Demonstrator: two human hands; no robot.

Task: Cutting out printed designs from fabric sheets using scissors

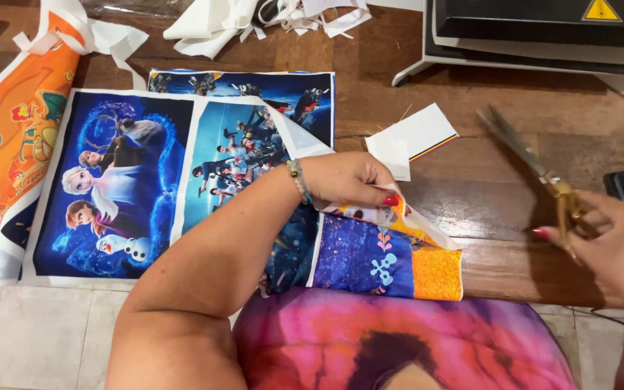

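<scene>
The right hand [619, 242] was closed around the gold-coloured handles of a pair of metal scissors [536, 167], held above the right part of the dark brown wooden bench [485, 130]. The scissors' long axis ran diagonally, handles low and near the person, blades pointing up and to the left toward the far side of the bench; the blades were slightly parted and blurred.

The left hand [348, 180] had its grip pinched on the turned-up edge of a sheet of printed fabric with blue, purple and orange cartoon panels [370, 260], lifting a fold whose white underside showed. That sheet lay at the near edge of the bench, just in front of the person, its long side running left to right. A beaded bracelet [297, 180] circled the left wrist.

Beside it to the left lay a blue printed panel with cartoon figures [117, 188], and further left an orange printed panel [16, 123] hung partly over the bench edge. A small white card with a striped edge [417, 133] lay just beyond the left hand. White fabric offcuts [218, 22] were heaped at the far side, and a black and white machine with a yellow warning triangle [543, 32] stood at the far right. Pale floor tiles [30, 332] showed below the bench.
</scene>
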